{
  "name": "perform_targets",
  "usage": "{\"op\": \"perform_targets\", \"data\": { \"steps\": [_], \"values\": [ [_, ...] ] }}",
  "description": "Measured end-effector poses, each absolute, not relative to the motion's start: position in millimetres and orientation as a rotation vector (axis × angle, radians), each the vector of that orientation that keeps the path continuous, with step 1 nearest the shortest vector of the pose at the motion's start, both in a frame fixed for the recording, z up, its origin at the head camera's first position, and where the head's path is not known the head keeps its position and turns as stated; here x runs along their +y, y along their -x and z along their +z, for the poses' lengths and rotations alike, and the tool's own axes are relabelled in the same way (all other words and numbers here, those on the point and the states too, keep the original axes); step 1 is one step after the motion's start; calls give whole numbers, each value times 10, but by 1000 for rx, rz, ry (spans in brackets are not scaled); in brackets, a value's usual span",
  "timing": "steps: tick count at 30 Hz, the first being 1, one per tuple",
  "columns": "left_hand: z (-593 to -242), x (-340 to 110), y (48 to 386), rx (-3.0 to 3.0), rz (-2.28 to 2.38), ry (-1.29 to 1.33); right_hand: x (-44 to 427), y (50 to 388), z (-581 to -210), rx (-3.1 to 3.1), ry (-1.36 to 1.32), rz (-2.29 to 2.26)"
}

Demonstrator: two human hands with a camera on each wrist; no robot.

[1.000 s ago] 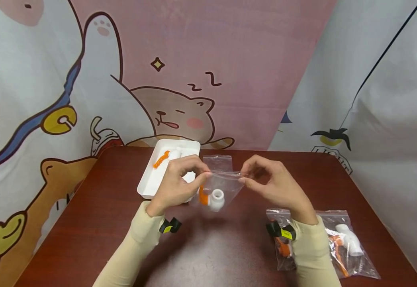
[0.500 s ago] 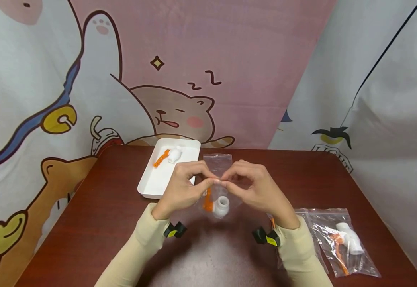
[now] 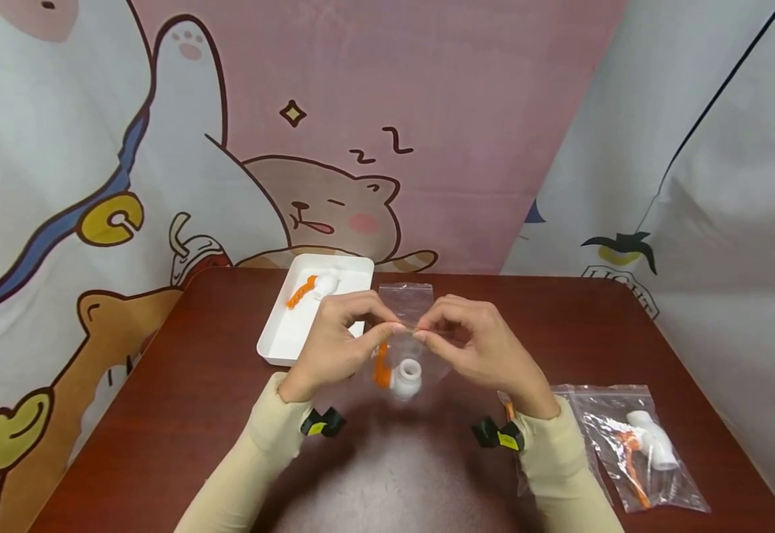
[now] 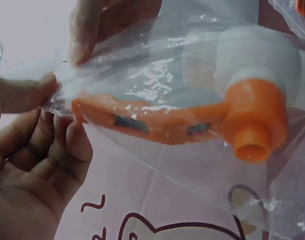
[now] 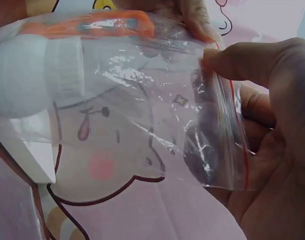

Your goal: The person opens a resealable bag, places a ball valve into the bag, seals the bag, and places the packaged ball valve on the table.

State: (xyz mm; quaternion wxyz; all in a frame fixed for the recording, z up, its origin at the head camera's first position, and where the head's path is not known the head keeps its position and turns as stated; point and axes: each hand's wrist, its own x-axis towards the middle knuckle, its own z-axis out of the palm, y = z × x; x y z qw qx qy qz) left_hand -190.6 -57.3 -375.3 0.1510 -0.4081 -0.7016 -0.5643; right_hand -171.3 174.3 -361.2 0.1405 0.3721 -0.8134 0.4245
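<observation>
A clear zip bag (image 5: 122,75) hangs between the two hands, a white valve (image 3: 406,379) with an orange handle (image 4: 162,122) inside it. My left hand (image 3: 340,337) pinches the bag's top edge between thumb and fingers. Close beside it, my right hand (image 3: 483,344) pinches the same edge, its thumb near the red seal line in the right wrist view. The valve hangs below the fingertips, above the table.
A white tray (image 3: 283,333) at the back left holds another white valve (image 3: 326,284) with an orange handle. Behind the hands lies a flat clear bag (image 3: 407,295). Bagged white and orange parts (image 3: 653,444) lie at the right, partly under the right forearm.
From spread apart along the bag's edge, the hands have come together, mainly by the right hand moving left. Since half a second ago they have shifted only slightly, both still pinching the edge.
</observation>
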Motion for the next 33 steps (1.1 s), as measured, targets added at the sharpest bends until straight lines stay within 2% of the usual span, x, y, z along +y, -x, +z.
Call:
{"op": "perform_targets", "data": {
  "steps": [13, 33],
  "values": [
    [-3785, -509, 1902, -2096, -1516, 1166, 1731, 1719, -3619, -2332, -1103, 1181],
    [-3746, -587, 1921, -2029, -1655, 1116, 1801, 1717, -3584, -2327, -1046, 1179]
  ]
}}
